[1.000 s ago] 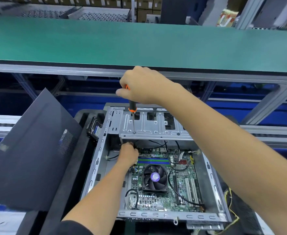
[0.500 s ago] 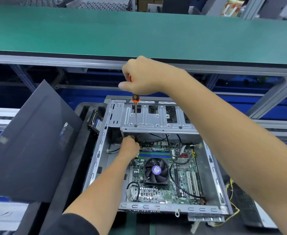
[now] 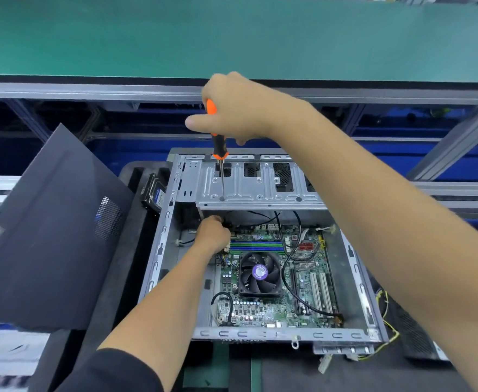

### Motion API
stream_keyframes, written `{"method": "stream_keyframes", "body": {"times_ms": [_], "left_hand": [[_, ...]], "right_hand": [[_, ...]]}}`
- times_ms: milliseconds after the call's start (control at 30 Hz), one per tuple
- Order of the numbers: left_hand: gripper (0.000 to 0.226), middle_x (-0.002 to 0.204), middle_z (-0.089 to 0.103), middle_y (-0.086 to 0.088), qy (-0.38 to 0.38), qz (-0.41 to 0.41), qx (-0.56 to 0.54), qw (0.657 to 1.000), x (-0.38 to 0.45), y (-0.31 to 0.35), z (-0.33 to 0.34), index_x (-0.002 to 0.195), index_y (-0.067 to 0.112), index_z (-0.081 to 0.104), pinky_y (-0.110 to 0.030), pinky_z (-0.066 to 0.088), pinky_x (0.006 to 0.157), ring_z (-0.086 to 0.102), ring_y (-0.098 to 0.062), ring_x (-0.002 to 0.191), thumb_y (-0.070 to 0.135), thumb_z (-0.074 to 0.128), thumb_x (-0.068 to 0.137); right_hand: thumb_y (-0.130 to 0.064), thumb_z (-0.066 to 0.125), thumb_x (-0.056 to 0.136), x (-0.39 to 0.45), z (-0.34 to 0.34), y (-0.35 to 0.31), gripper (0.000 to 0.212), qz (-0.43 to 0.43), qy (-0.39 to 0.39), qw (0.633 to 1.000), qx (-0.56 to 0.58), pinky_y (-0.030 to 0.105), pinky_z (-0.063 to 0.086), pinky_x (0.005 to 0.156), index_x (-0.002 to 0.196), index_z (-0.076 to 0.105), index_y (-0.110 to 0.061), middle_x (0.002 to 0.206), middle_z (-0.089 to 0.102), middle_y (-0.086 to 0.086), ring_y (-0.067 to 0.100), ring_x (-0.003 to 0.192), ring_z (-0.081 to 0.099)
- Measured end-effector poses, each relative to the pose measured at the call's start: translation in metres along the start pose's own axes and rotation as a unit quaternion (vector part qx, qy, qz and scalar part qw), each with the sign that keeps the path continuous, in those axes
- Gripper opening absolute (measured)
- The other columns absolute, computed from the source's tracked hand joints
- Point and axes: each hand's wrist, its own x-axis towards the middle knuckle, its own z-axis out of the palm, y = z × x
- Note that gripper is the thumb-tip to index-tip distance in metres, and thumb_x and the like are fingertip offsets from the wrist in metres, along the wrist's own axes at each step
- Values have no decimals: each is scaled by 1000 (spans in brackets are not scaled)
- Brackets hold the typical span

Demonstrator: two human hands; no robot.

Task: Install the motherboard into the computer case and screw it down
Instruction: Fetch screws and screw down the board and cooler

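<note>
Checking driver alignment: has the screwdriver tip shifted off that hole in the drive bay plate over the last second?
No. The screwdriver tip sits at the same hole on the drive bay plate; right hand grips the handle above it.

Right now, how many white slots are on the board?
2, side by side right of the fan: one, the other nearer the case wall. The cable may hide more.
</note>
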Motion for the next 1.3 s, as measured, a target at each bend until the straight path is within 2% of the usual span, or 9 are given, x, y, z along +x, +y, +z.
{"method": "stream_keyframes", "body": {"times_ms": [167, 300, 467, 633, 700, 767, 900, 1067, 1300], "left_hand": [[46, 126, 56, -18, -6, -9, 6, 1000, -1, 1, 0, 132, 4, 47, -34, 50, 82, 59, -31, 102, 1, 45, 87], [50, 132, 52, -17, -19, -13, 1, 1000, -1, 0, 1, 138, 4, 41, -33, 48, 85, 58, -31, 107, 2, 44, 88], [50, 135, 49, -17, -19, -12, 21, 1000, -2, 0, 0, 138, 2, 39, -35, 46, 94, 52, -31, 116, 3, 45, 88], [41, 121, 57, -14, 16, -9, -10, 1000, -5, 2, 4, 126, 0, 51, -28, 45, 82, 56, -31, 107, -3, 47, 85], [20, 88, 60, -5, 32, -11, -38, 999, -5, 1, 6, 91, 9, 56, -28, 47, 71, 58, -30, 88, -6, 47, 81], [24, 68, 50, 0, 50, 0, -34, 998, -4, 2, 6, 69, 14, 44, -27, 43, 61, 54, -27, 73, -8, 47, 78], [16, 64, 44, 0, 67, 20, -13, 997, -7, 4, 6, 69, 6, 45, -25, 39, 57, 48, -21, 61, -6, 49, 79], [27, 65, 46, -2, 65, 12, -18, 998, -7, 4, 6, 65, 13, 37, -25, 39, 54, 49, -19, 60, -5, 48, 81], [22, 69, 43, -2, 54, 0, -12, 998, -8, 5, 6, 69, 9, 36, -26, 40, 56, 50, -21, 64, -4, 46, 83]], "right_hand": [[-25, 48, 84, 2, -6, 0, 21, 12, -62, 995, 73, 25, 50, 45, 98, 53, -10, 84, 66, 10, 22, 56, 67], [-18, 49, 88, 0, -7, 2, 12, -22, -39, 995, 85, 26, 57, 55, 92, 59, -13, 77, 67, 6, 15, 53, 68], [-23, 53, 89, 6, -4, -1, 20, -28, -2, 999, 22, 21, 49, 44, 77, 59, -9, 61, 59, 3, 14, 40, 62], [-25, 48, 93, 8, 3, -4, 33, -23, 40, 999, -29, 23, 41, 41, 64, 33, -17, 64, 45, 2, 19, 40, 55], [-31, 48, 93, 6, 3, -3, 35, -12, 39, 999, -27, 25, 44, 45, 65, 32, -17, 66, 46, 2, 21, 40, 57], [-35, 50, 91, 5, -2, -4, 30, -19, 0, 999, -27, 26, 46, 48, 70, 40, -16, 65, 52, 3, 19, 41, 60], [-13, 47, 83, 2, -13, -6, 20, -29, -88, 996, -1, 25, 48, 51, 100, 58, -12, 73, 67, 5, 13, 52, 66], [-6, 55, 77, 0, -13, -8, 15, -38, -36, 999, -12, 34, 59, 61, 85, 67, -9, 64, 67, 5, 15, 55, 67], [-21, 59, 82, -2, -5, 3, 19, -23, -8, 999, 27, 28, 51, 58, 89, 62, -3, 63, 64, 7, 14, 51, 62]]}}
